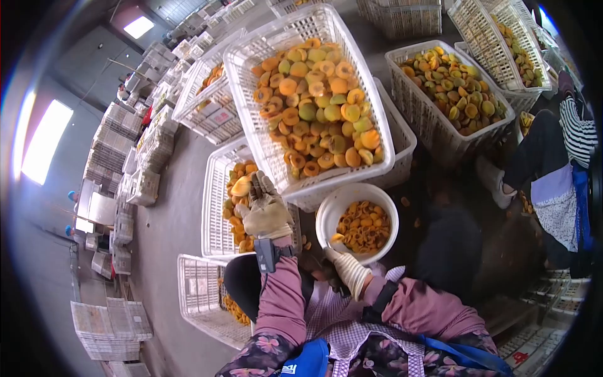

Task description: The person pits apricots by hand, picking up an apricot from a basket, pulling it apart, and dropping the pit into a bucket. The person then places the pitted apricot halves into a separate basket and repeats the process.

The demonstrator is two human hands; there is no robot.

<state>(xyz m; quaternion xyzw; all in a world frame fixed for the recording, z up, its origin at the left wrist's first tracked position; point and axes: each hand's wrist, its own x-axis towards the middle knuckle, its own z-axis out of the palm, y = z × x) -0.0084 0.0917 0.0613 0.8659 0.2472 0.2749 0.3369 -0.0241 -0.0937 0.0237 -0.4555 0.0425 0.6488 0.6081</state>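
Note:
My left hand [267,210], in a pale work glove, is closed on a yellow peach half [241,186] at its fingertips, over a white crate [210,207] of peach halves. My right hand [350,271], also gloved, is closed beside the near rim of a white bucket [323,220]. What it grips is too small to make out. Dark orange fruit scraps [364,227] lie in the bucket. Ahead of both hands, a large white crate [245,81] full of peach halves [314,107] sits tilted on another crate [402,141].
At front left stands a crate [195,295] with orange pieces in it. More full crates [433,141] stand at right, near a seated person [553,169]. Stacked crates [116,138] line the left side. Fruit bits lie on the floor [169,226].

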